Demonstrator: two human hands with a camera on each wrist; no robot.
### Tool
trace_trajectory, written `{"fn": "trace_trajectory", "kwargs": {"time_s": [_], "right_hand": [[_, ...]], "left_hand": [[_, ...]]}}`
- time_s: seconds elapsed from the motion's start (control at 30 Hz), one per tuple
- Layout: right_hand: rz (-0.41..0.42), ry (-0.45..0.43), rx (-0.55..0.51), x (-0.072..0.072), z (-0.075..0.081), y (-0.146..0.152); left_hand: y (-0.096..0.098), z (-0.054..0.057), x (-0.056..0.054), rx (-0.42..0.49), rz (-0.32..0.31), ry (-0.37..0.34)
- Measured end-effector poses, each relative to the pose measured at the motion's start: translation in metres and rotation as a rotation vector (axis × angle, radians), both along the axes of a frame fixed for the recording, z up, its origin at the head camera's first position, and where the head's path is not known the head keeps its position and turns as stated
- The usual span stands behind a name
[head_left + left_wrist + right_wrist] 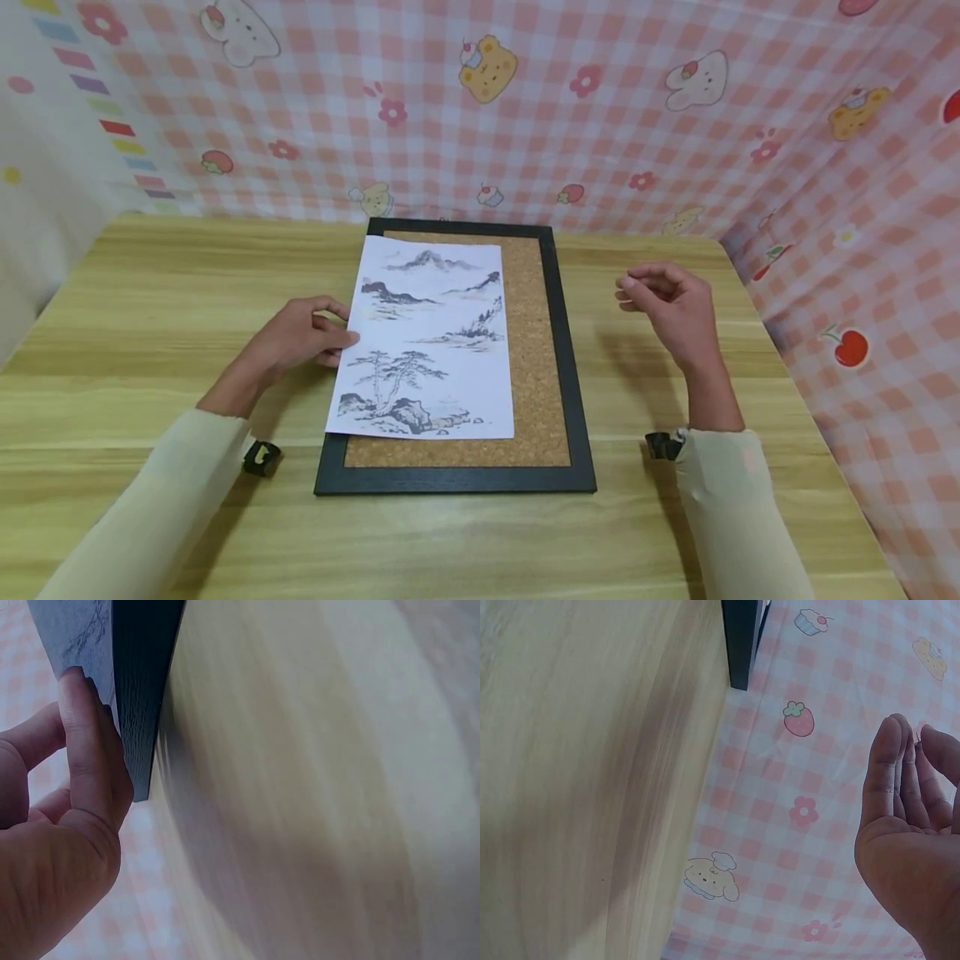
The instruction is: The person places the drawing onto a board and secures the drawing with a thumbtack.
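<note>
A sheet of paper [420,342] printed with an ink landscape lies over the cork board [536,358], shifted left so that it covers part of the black frame. My left hand [307,333] pinches the paper's left edge, thumb on top and fingers partly hidden below. In the left wrist view, the fingers of that hand [82,772] are close beside the frame's dark side [139,697]. Right of the board, my right hand [671,304] is raised above the table. Its thumb and fingertips meet around a tiny, thin, pin-like thing [918,739], mostly hidden.
The board lies on a wood-grain table [172,333], its far end near a pink checked cloth [322,108]. The cloth also rises along the right side. Dark straps [262,458] are on both wrists.
</note>
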State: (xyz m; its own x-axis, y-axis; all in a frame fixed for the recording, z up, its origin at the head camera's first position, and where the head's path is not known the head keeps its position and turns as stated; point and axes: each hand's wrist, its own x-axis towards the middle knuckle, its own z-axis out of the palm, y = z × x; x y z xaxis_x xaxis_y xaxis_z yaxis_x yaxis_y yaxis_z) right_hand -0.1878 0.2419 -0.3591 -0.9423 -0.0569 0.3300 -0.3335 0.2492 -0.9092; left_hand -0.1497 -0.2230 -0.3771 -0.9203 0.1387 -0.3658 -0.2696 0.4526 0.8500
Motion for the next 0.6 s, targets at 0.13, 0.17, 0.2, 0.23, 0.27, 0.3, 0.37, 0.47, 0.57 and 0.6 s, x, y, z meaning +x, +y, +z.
{"fn": "trace_trajectory", "kwargs": {"time_s": [0.13,0.17,0.2,0.23,0.27,0.3,0.37,0.47,0.57,0.6], "right_hand": [[0.005,-0.007,-0.005,0.0005,0.0018,-0.0012],[0.006,-0.009,-0.01,0.0005,0.0019,-0.0013],[0.007,-0.011,-0.015,0.0006,0.002,-0.0012],[0.006,-0.013,-0.016,0.0009,0.0021,-0.0014],[0.006,-0.013,-0.016,0.0009,0.0019,-0.0014],[0.008,-0.012,-0.016,0.0009,0.0017,-0.0013],[0.011,-0.013,-0.018,0.001,0.0014,-0.0014],[0.011,-0.01,-0.006,0.0008,0.0009,-0.0011],[0.004,-0.013,0.009,0.0004,0.001,-0.0008],[-0.001,-0.014,0.016,0.0003,0.0011,-0.0006]], "left_hand": [[0.0023,-0.0003,-0.0006,-0.02,0.003,-0.001],[0.003,-0.0005,-0.0008,-0.025,0.003,0.0],[0.0036,-0.0008,-0.001,-0.028,0.003,0.0],[0.004,-0.0011,-0.0013,-0.03,0.004,-0.002],[0.0044,-0.0011,-0.0015,-0.029,0.004,-0.003],[0.0048,-0.0011,-0.0017,-0.029,0.005,-0.003],[0.0054,-0.0008,-0.0021,-0.031,0.006,-0.004],[0.0063,-0.0004,-0.0031,-0.037,0.01,-0.006],[0.0074,-0.0004,-0.0043,-0.048,0.008,-0.007],[0.0078,-0.0005,-0.0047,-0.05,0.006,-0.006]]}}
